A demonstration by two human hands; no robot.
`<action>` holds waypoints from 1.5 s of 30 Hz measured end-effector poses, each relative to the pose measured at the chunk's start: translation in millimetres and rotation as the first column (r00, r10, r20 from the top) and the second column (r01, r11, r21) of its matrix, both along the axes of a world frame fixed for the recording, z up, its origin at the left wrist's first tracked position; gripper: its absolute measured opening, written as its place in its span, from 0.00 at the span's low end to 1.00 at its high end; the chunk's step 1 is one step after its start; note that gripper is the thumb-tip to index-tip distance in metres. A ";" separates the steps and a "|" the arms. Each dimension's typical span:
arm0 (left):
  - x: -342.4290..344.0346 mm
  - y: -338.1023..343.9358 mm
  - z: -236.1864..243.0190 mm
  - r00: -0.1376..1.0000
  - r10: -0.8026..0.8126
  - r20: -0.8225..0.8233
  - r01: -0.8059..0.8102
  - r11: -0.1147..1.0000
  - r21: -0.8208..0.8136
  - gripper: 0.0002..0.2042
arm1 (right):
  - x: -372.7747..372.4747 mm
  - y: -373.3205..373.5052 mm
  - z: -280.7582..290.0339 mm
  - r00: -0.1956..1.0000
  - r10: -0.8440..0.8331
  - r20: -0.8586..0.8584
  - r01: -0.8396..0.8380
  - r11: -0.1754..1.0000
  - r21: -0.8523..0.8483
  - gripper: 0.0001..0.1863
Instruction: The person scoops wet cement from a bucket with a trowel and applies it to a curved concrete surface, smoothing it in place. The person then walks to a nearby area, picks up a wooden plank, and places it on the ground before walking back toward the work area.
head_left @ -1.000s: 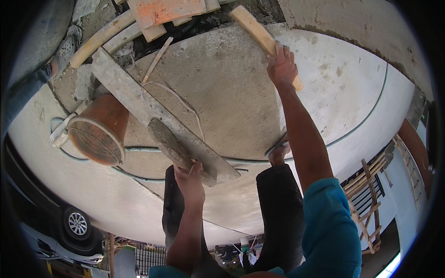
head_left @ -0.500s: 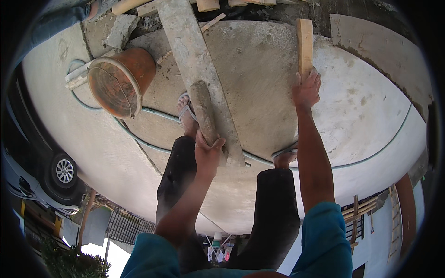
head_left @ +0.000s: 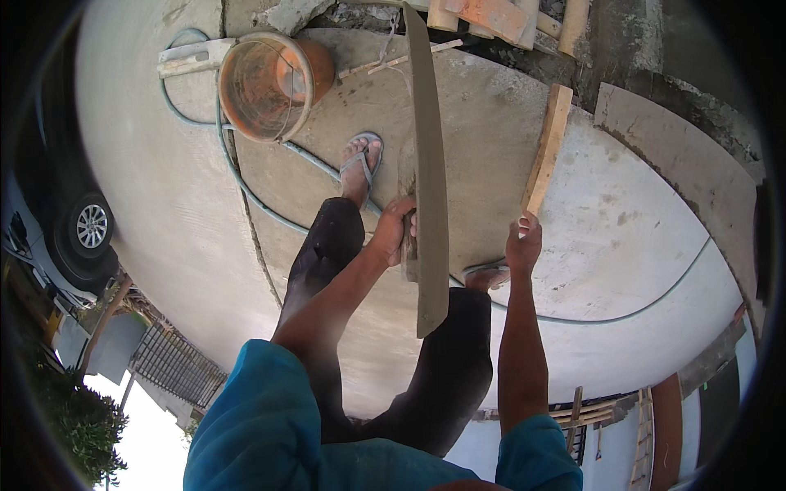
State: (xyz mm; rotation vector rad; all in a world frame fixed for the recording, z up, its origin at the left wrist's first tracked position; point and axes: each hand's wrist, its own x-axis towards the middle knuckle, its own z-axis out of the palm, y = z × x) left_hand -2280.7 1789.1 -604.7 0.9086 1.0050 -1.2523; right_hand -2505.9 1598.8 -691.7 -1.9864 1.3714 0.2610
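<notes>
My left hand (head_left: 395, 229) is wrapped round the handle of a long cement-grey float (head_left: 432, 188). The float is turned up on its edge, its smooth face toward the right and its handle on the left side. My right hand (head_left: 524, 239) pinches the near end of a pale wooden batten (head_left: 548, 147) between fingers and thumb. Beneath both is a grey concrete floor (head_left: 491, 139). My sandalled left foot (head_left: 360, 168) stands left of the float; my right foot (head_left: 488, 277) is partly hidden behind my leg and the float.
An orange bucket (head_left: 321, 69) lies on its side at the far left beside a grey-white bar (head_left: 192, 57). A green hose (head_left: 246, 188) runs across the floor behind my feet. Wood pieces and rubble (head_left: 491, 20) line the far edge. A parked car (head_left: 65, 237) stands left.
The float has turned from lying face-up to standing on its edge. My right hand has drawn nearer with the batten, its grip shifting to the fingertips. The view has swung too.
</notes>
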 end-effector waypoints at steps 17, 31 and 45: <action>84.3 67.1 222.4 0.999 0.051 0.000 -0.045 0.874 -0.484 0.14 | 16.4 119.3 324.7 0.985 -0.168 -0.028 0.161 0.862 0.481 0.14; 196.8 40.7 359.8 0.981 -0.182 0.069 0.186 0.782 -0.594 0.15 | 1.3 149.4 446.5 0.948 -0.223 -0.229 0.194 0.971 -0.143 0.11; 135.4 -51.2 384.9 0.784 -0.539 0.307 0.604 0.777 -0.176 0.14 | -119.4 220.1 387.3 0.909 -0.409 -0.082 0.392 0.767 0.509 0.41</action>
